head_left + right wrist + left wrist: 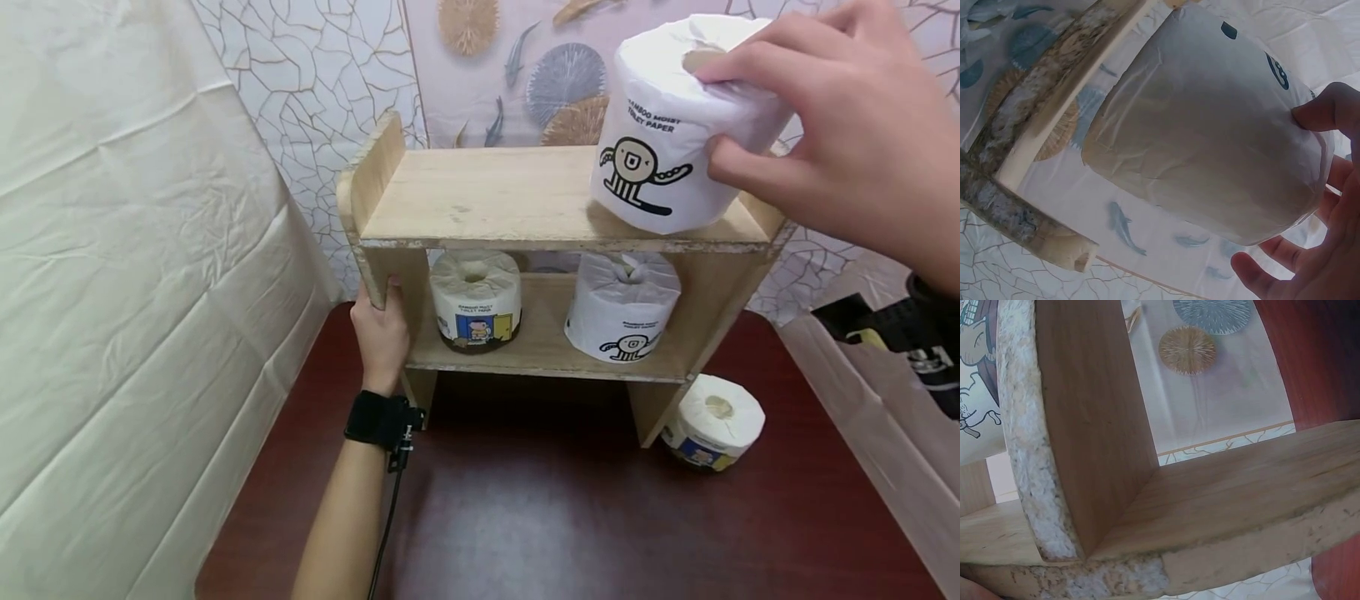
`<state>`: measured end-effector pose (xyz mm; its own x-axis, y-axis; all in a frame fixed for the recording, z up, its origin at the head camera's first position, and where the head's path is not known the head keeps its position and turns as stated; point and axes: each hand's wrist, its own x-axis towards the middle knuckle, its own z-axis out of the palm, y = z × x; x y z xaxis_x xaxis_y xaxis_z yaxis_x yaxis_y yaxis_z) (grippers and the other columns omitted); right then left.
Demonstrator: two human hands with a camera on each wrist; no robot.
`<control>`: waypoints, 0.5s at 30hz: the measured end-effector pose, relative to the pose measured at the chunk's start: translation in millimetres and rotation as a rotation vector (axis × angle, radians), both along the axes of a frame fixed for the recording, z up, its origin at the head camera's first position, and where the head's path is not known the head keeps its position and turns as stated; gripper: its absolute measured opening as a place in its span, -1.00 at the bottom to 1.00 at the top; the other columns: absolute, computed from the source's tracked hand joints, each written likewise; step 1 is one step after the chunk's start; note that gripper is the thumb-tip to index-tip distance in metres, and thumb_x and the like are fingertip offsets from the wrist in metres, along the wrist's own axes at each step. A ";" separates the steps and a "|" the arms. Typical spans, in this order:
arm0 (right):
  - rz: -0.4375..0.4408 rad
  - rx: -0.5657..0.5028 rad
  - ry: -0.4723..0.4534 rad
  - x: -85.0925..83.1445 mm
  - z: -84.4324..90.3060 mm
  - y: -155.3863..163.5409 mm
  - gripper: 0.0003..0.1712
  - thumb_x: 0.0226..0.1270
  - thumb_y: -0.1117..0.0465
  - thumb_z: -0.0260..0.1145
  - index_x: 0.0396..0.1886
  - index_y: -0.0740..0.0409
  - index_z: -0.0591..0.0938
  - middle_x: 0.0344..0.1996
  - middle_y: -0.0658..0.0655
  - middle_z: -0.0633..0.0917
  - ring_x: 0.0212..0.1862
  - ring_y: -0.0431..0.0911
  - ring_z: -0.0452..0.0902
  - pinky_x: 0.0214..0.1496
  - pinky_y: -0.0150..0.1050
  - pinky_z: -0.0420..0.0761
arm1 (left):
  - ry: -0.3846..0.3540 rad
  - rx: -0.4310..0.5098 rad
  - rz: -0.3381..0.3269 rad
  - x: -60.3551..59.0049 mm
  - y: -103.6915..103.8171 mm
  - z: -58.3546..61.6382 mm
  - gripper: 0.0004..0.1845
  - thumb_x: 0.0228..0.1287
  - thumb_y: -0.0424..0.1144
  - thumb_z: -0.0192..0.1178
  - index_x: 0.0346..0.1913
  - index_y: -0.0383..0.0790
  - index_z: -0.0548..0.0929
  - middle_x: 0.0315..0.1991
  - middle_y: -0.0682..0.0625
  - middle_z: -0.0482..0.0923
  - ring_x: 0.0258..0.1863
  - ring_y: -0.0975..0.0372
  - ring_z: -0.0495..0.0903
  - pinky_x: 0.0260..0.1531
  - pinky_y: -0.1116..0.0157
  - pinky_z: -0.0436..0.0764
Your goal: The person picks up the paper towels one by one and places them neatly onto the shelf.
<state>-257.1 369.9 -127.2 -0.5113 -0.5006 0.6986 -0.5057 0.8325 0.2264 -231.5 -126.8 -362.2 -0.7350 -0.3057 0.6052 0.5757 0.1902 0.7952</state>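
Note:
My right hand (757,125) grips a wrapped white toilet paper roll (667,125) with a cartoon print, its base at the right end of the top board of a small wooden shelf (487,196). In the right wrist view the roll (1210,144) fills the frame with my fingers (1329,112) curled round it. My left hand (381,329) holds the shelf's left side panel. The left wrist view shows only the shelf's boards (1104,425) up close. Two more wrapped rolls stand on the lower board, one at the left (475,300) and one at the right (622,304).
Another roll (712,421) lies on the dark red table (525,517) by the shelf's right leg. A cream cloth (135,292) hangs at the left. A brown paper bag (885,400) stands at the right. Patterned wall behind.

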 end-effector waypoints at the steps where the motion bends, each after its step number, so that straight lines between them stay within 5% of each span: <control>1: -0.004 0.002 -0.017 9.1 3.3 -11.1 -0.10 -0.04 -0.11 0.74 0.39 -0.38 0.64 0.36 -0.08 0.63 0.37 0.13 0.34 0.56 0.18 -0.02 | 0.006 -0.006 0.000 -0.1 -0.6 0.5 -0.67 0.65 -0.19 0.13 0.21 -0.39 0.60 -0.33 -0.39 0.56 -0.36 0.02 0.52 -0.30 0.30 0.47; 3: -0.017 -0.018 -0.068 46.6 15.6 -49.6 -0.24 0.17 0.03 0.60 0.42 -0.17 0.63 0.35 0.10 0.63 0.31 0.21 0.36 0.54 0.16 0.03 | 0.017 -0.013 -0.004 -0.1 -1.8 1.3 -0.64 0.65 -0.15 0.12 0.24 -0.38 0.59 -0.28 -0.38 0.59 -0.33 0.00 0.54 -0.28 0.29 0.48; 4: -0.028 0.000 -0.055 51.8 17.0 -56.9 -0.24 0.20 0.02 0.58 0.45 -0.16 0.62 0.35 0.13 0.63 0.30 0.21 0.36 0.53 0.16 0.03 | 0.019 -0.015 -0.003 -0.1 -2.2 1.6 -0.62 0.66 -0.14 0.12 0.26 -0.36 0.59 -0.23 -0.38 0.63 -0.30 0.00 0.57 -0.26 0.29 0.50; 8: -0.071 -0.080 -0.178 111.2 36.0 -118.2 -0.43 0.38 0.19 0.33 0.36 0.28 0.62 0.21 0.46 0.59 0.25 0.36 0.29 0.50 0.25 0.06 | 0.022 -0.023 0.002 0.4 -2.2 0.8 -0.62 0.66 -0.11 0.12 0.25 -0.35 0.59 -0.42 -0.21 0.52 -0.44 0.09 0.48 -0.35 0.29 0.44; 11: -0.096 -0.077 -0.200 115.4 37.4 -127.7 -0.44 0.43 0.20 0.27 0.37 0.34 0.59 0.23 0.50 0.56 0.27 0.39 0.26 0.51 0.29 0.05 | 0.027 -0.024 0.010 -0.5 -1.5 -1.0 -0.66 0.66 -0.13 0.13 0.18 -0.36 0.60 -0.58 -0.04 0.23 -0.57 0.18 0.25 -0.44 0.27 0.30; 15: -0.119 -0.065 -0.222 108.6 36.6 -129.2 -0.42 0.45 0.17 0.23 0.39 0.36 0.56 0.25 0.50 0.55 0.28 0.38 0.27 0.51 0.30 0.05 | 0.023 -0.028 0.021 -1.6 -0.1 -2.0 -0.73 0.66 -0.19 0.13 0.11 -0.37 0.58 -0.61 0.02 0.12 -0.61 0.21 0.14 -0.46 0.28 0.21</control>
<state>-148.5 240.6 -90.6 -0.7084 -0.3858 0.5911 -0.4351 0.8980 0.0647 -233.1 -127.0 -364.2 -0.7141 -0.3038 0.6307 0.5895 0.2249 0.7758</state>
